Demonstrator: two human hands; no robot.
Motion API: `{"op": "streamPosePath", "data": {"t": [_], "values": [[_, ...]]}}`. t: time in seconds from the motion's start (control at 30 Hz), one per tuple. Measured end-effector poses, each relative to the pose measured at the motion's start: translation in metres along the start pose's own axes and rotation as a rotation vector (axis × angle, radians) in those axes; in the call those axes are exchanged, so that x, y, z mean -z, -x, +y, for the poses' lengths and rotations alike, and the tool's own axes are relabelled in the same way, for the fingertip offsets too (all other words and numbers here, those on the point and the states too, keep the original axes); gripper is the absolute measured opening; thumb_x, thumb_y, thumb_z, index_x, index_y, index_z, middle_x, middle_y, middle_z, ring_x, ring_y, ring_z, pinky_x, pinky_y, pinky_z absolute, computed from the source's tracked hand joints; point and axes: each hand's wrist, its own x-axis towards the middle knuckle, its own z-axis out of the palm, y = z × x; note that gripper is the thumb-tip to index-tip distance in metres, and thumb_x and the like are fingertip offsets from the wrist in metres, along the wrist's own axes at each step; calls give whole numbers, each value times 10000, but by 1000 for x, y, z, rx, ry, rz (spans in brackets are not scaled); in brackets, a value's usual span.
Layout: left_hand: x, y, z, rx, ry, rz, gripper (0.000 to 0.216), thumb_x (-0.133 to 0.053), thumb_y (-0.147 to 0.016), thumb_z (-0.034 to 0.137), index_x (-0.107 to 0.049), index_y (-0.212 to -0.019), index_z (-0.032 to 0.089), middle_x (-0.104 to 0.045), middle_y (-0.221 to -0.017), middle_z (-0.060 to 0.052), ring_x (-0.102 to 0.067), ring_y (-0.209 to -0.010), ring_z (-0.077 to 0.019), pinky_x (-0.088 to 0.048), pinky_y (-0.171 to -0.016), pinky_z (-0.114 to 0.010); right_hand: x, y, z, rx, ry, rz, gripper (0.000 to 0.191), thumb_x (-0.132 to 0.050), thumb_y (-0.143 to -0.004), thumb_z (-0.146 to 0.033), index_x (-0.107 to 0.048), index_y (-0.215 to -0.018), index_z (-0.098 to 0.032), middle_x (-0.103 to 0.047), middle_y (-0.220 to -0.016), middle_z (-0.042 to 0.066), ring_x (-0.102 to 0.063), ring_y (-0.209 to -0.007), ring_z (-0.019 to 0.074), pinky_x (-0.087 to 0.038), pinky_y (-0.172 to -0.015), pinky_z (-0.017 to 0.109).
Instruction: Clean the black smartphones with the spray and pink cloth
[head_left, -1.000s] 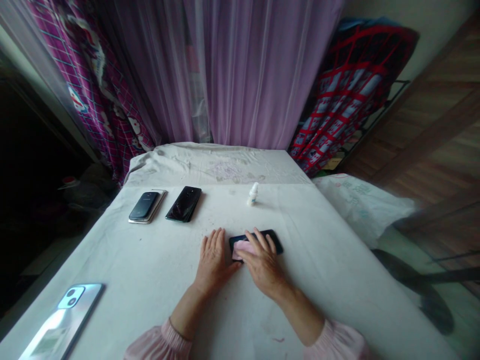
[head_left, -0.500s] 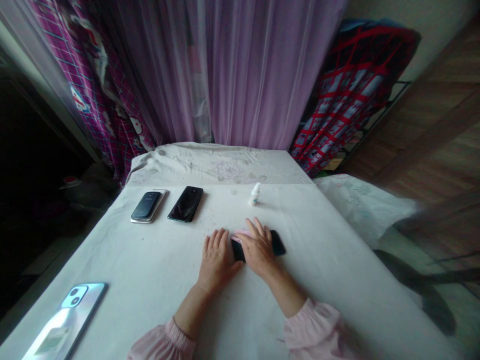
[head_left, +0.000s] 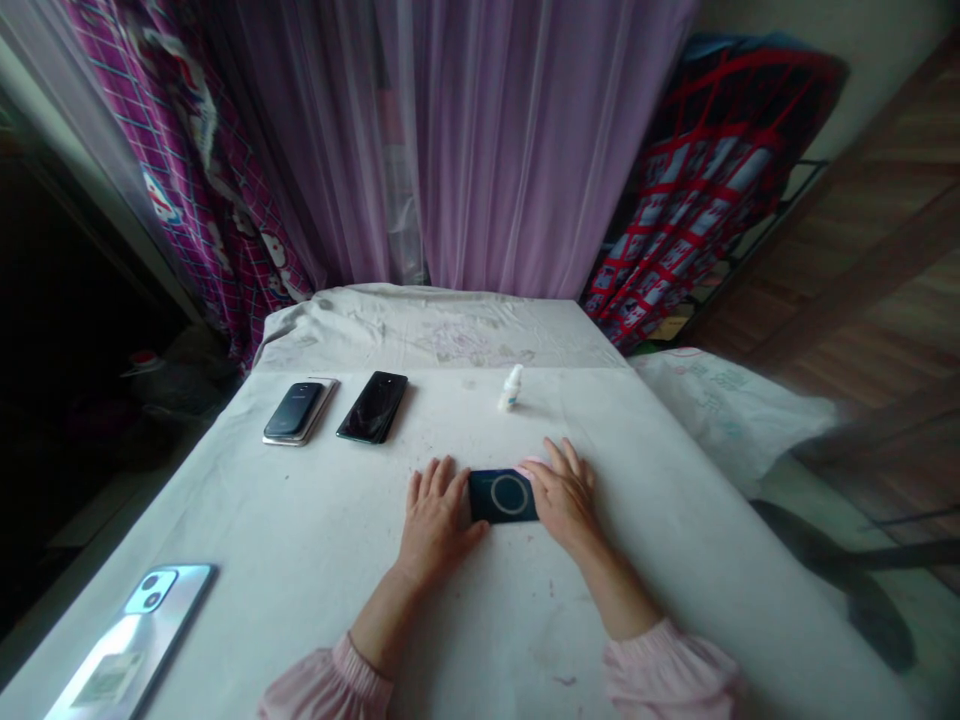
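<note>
Lower centre, dark phone [head_left: 505, 496] lies flat: left hand [head_left: 433, 518] clamps its left end; right hand [head_left: 568, 498], gripping pink cloth [head_left: 536, 461], covers the right!

A bottle [head_left: 511, 388] stands behind the central phone [head_left: 508, 495] (both on the table [head_left: 645, 570]).

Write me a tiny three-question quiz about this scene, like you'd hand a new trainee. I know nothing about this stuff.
1. Which hand has the pink cloth at its fingers?
2. True or false: the small white bottle stands upright.
3. Which lies nearest the picture's bottom-left corner?
A) the small white bottle
B) the silvery phone
C) the pink cloth

Key: 1. The right hand. 2. True. 3. B.
</note>
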Motion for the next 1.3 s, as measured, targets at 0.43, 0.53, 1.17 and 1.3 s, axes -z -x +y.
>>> {"op": "streamPosePath", "data": {"t": [0.43,0.53,1.17,1.3], "values": [[1,-11,-6,-58,20,9,687,-756,-681,351,-514,-1314,242,-371,-1499,-150,-261,-1407,-355,-176,-1126,-575,0,0,4,43,31,-14,358,-390,-954,-234,-673,-1142,-347,-443,-1451,62,-249,-1394,307,-251,-1056,570],[0,-11,-7,-58,16,-1,689,-756,-683,345,-508,-1317,233,-376,-1495,-151,-260,-1408,-353,-173,-1130,-568,1,1,28,-40,81,36,352,-397,-950,-240,-693,-1113,-340,-482,-1420,67,-286,-1373,319,-276,-1042,572],[-2,-13,-13,-93,-21,-22,652,-713,-724,318,-490,-1330,225,-367,-1502,-156,-266,-1407,-351,-178,-1119,-585,-3,30,35,-124,75,149,398,-402,-911,-171,-678,-1158,-317,-532,-1370,68,-348,-1325,315,-297,-1025,547],[-1,-14,-13,-92,-19,-24,655,-715,-725,328,-492,-1332,224,-379,-1496,-154,-273,-1404,-348,-175,-1122,-582,-2,5,33,-209,28,83,388,-413,-900,-171,-698,-1122,-313,-542,-1364,60,-347,-1333,307,-297,-1030,535]]}}
